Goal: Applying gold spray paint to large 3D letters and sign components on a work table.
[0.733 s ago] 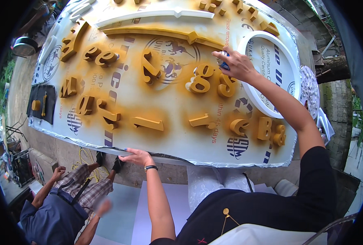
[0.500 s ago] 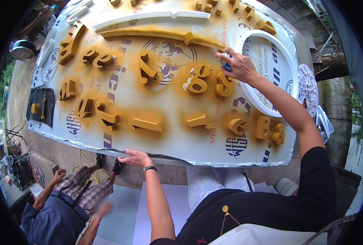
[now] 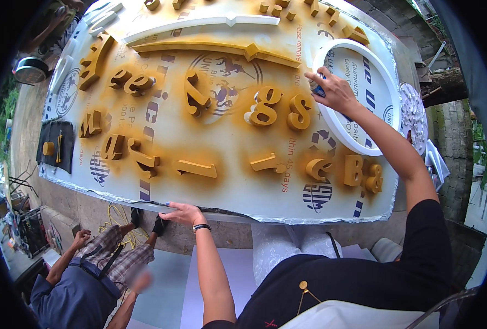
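My right hand (image 3: 335, 94) is wrapped round a spray can (image 3: 318, 86), held over the board beside a white ring (image 3: 321, 55). The can's lower part is mostly covered by my fingers. My left hand (image 3: 184, 214) lies with fingers stretched out along the near edge of the board (image 3: 227, 200), touching it. Gold-painted letter pieces stand on the board, among them a curled one (image 3: 299, 112) just below the can and a rounded one (image 3: 265, 105) with white patches. A long gold curved strip (image 3: 216, 48) lies beyond them, with a white curved strip (image 3: 199, 23) behind it.
A co-worker in a dark blue shirt (image 3: 76, 293) is below left, near a yellow cord (image 3: 114, 219). Another person (image 3: 54, 24) is at the far left by a round dark pan-like thing (image 3: 30, 70). A black mat (image 3: 54, 145) lies on the board's left. Block walls (image 3: 454, 153) stand at right.
My right hand with the spray can has moved right and slightly nearer, away from the strip's end toward the white ring. My left hand stays at the board's edge.
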A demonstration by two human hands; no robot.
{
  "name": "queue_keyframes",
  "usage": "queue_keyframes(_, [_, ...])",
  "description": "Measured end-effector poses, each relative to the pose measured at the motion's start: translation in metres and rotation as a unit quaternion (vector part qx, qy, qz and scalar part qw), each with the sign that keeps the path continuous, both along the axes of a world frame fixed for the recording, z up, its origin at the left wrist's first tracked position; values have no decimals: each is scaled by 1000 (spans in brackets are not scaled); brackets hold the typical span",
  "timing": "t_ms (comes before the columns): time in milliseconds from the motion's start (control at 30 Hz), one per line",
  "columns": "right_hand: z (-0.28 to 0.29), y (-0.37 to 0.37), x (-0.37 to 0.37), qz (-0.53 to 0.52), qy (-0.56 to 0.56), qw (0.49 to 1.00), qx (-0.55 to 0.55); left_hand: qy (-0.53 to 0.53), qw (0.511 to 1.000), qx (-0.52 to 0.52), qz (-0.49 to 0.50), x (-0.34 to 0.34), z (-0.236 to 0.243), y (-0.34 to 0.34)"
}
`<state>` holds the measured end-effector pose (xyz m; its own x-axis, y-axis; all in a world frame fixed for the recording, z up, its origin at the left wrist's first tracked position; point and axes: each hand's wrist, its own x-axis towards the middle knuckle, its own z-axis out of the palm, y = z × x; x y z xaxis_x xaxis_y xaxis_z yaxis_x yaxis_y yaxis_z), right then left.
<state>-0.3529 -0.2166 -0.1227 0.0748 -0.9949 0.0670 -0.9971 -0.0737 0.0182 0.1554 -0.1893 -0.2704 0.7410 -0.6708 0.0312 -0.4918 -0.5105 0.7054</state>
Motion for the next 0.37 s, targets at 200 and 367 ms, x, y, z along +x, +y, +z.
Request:
queue_keyframes(200, [7,-2,0,-10,-9,1000,-1,5,1000,5,2,2,-1,0])
queue_keyframes(367, [11,-26,15,4,-27,999,19,10,1000,13,6,2,-1,0])
